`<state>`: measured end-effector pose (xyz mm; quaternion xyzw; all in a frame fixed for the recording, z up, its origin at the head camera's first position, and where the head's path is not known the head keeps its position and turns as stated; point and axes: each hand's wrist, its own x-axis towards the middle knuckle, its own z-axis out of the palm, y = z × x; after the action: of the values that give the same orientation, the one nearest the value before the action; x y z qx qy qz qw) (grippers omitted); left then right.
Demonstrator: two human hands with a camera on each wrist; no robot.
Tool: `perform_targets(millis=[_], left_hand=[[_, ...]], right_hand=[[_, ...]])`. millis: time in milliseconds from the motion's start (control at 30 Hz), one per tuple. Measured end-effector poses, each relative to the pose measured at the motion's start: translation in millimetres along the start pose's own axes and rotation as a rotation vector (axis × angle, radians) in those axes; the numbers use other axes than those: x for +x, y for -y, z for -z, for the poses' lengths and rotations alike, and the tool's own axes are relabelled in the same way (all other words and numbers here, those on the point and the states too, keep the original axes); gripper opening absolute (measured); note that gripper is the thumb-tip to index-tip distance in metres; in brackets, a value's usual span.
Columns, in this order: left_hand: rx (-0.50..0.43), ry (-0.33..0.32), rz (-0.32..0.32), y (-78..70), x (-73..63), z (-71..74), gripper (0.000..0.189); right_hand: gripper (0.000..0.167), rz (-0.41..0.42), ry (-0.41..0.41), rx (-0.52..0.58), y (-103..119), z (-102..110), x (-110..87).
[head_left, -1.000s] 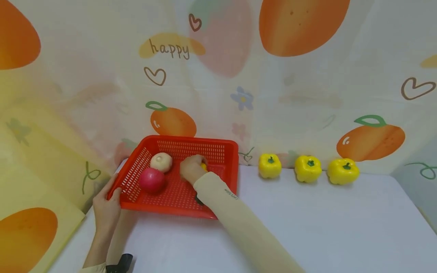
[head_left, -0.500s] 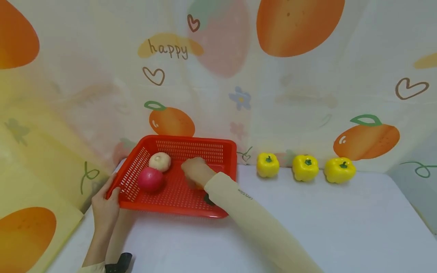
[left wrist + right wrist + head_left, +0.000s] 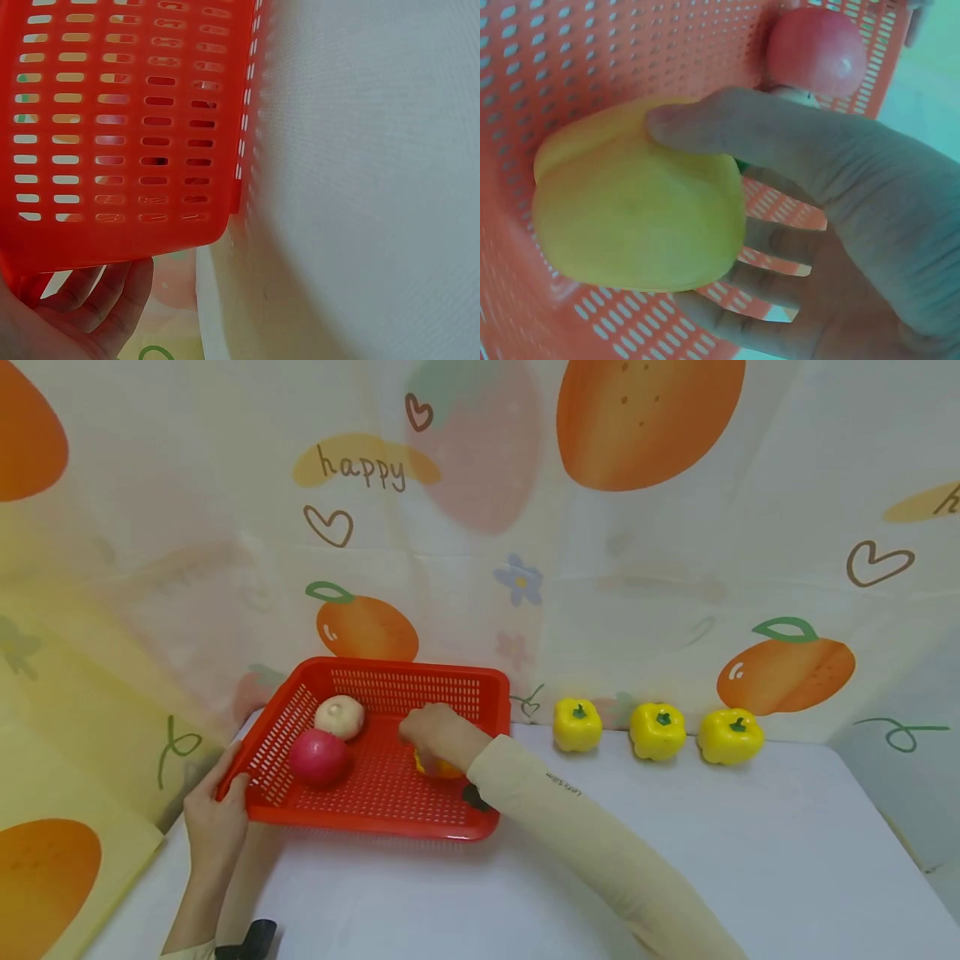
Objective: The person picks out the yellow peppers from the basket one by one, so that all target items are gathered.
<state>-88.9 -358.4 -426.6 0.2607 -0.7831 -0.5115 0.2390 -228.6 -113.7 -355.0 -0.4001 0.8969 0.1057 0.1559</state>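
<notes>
A red plastic basket (image 3: 375, 827) with slotted walls stands on the white table. My left hand (image 3: 217, 818) grips its left rim, with thumb and fingers on either side of the edge. Inside the basket, my right hand (image 3: 442, 735) holds a yellow bell pepper (image 3: 637, 210) near the right end. The right wrist view has the thumb on top of the pepper and the other fingers beneath and beside it. From the head, most of this pepper is hidden by the hand. Along the basket's left side lie a pinkish-red round fruit (image 3: 318, 757) and a cream-coloured round vegetable (image 3: 340, 717).
To the right of the basket, three more yellow bell peppers, a left one (image 3: 577, 725), a middle one (image 3: 657, 732) and a right one (image 3: 731, 737), line the table's back edge. Behind them hangs a printed cloth (image 3: 615, 568). The white table (image 3: 675, 835) extends rightward and forward.
Within the basket, my right hand has shifted rightward and slightly nearer to me with the yellow bell pepper. The left hand keeps its grip on the rim. The head view has turned slightly right.
</notes>
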Motion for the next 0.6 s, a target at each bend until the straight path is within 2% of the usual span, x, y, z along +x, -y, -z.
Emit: perform_targets(millis=[133,300,433,600], left_hand=[[0.015,0.001,-0.003,1.1,0.1,-0.8,0.044],[0.012,0.009,0.012,1.5,0.2,-0.7,0.044],[0.015,0.01,0.018,1.8,0.3,-1.2,0.044],[0.026,-0.008,0.004,2.3,0.1,-1.1,0.044]], right_hand=[[0.045,-0.018,0.013,0.141,-7.7,0.6,-4.0],[0.056,0.066,-0.027,0.287,-17.4,-0.4,-6.6],[0.063,0.138,-0.083,0.295,-23.0,3.1,-9.4],[0.064,0.171,-0.144,0.281,-31.4,11.0,-18.0]])
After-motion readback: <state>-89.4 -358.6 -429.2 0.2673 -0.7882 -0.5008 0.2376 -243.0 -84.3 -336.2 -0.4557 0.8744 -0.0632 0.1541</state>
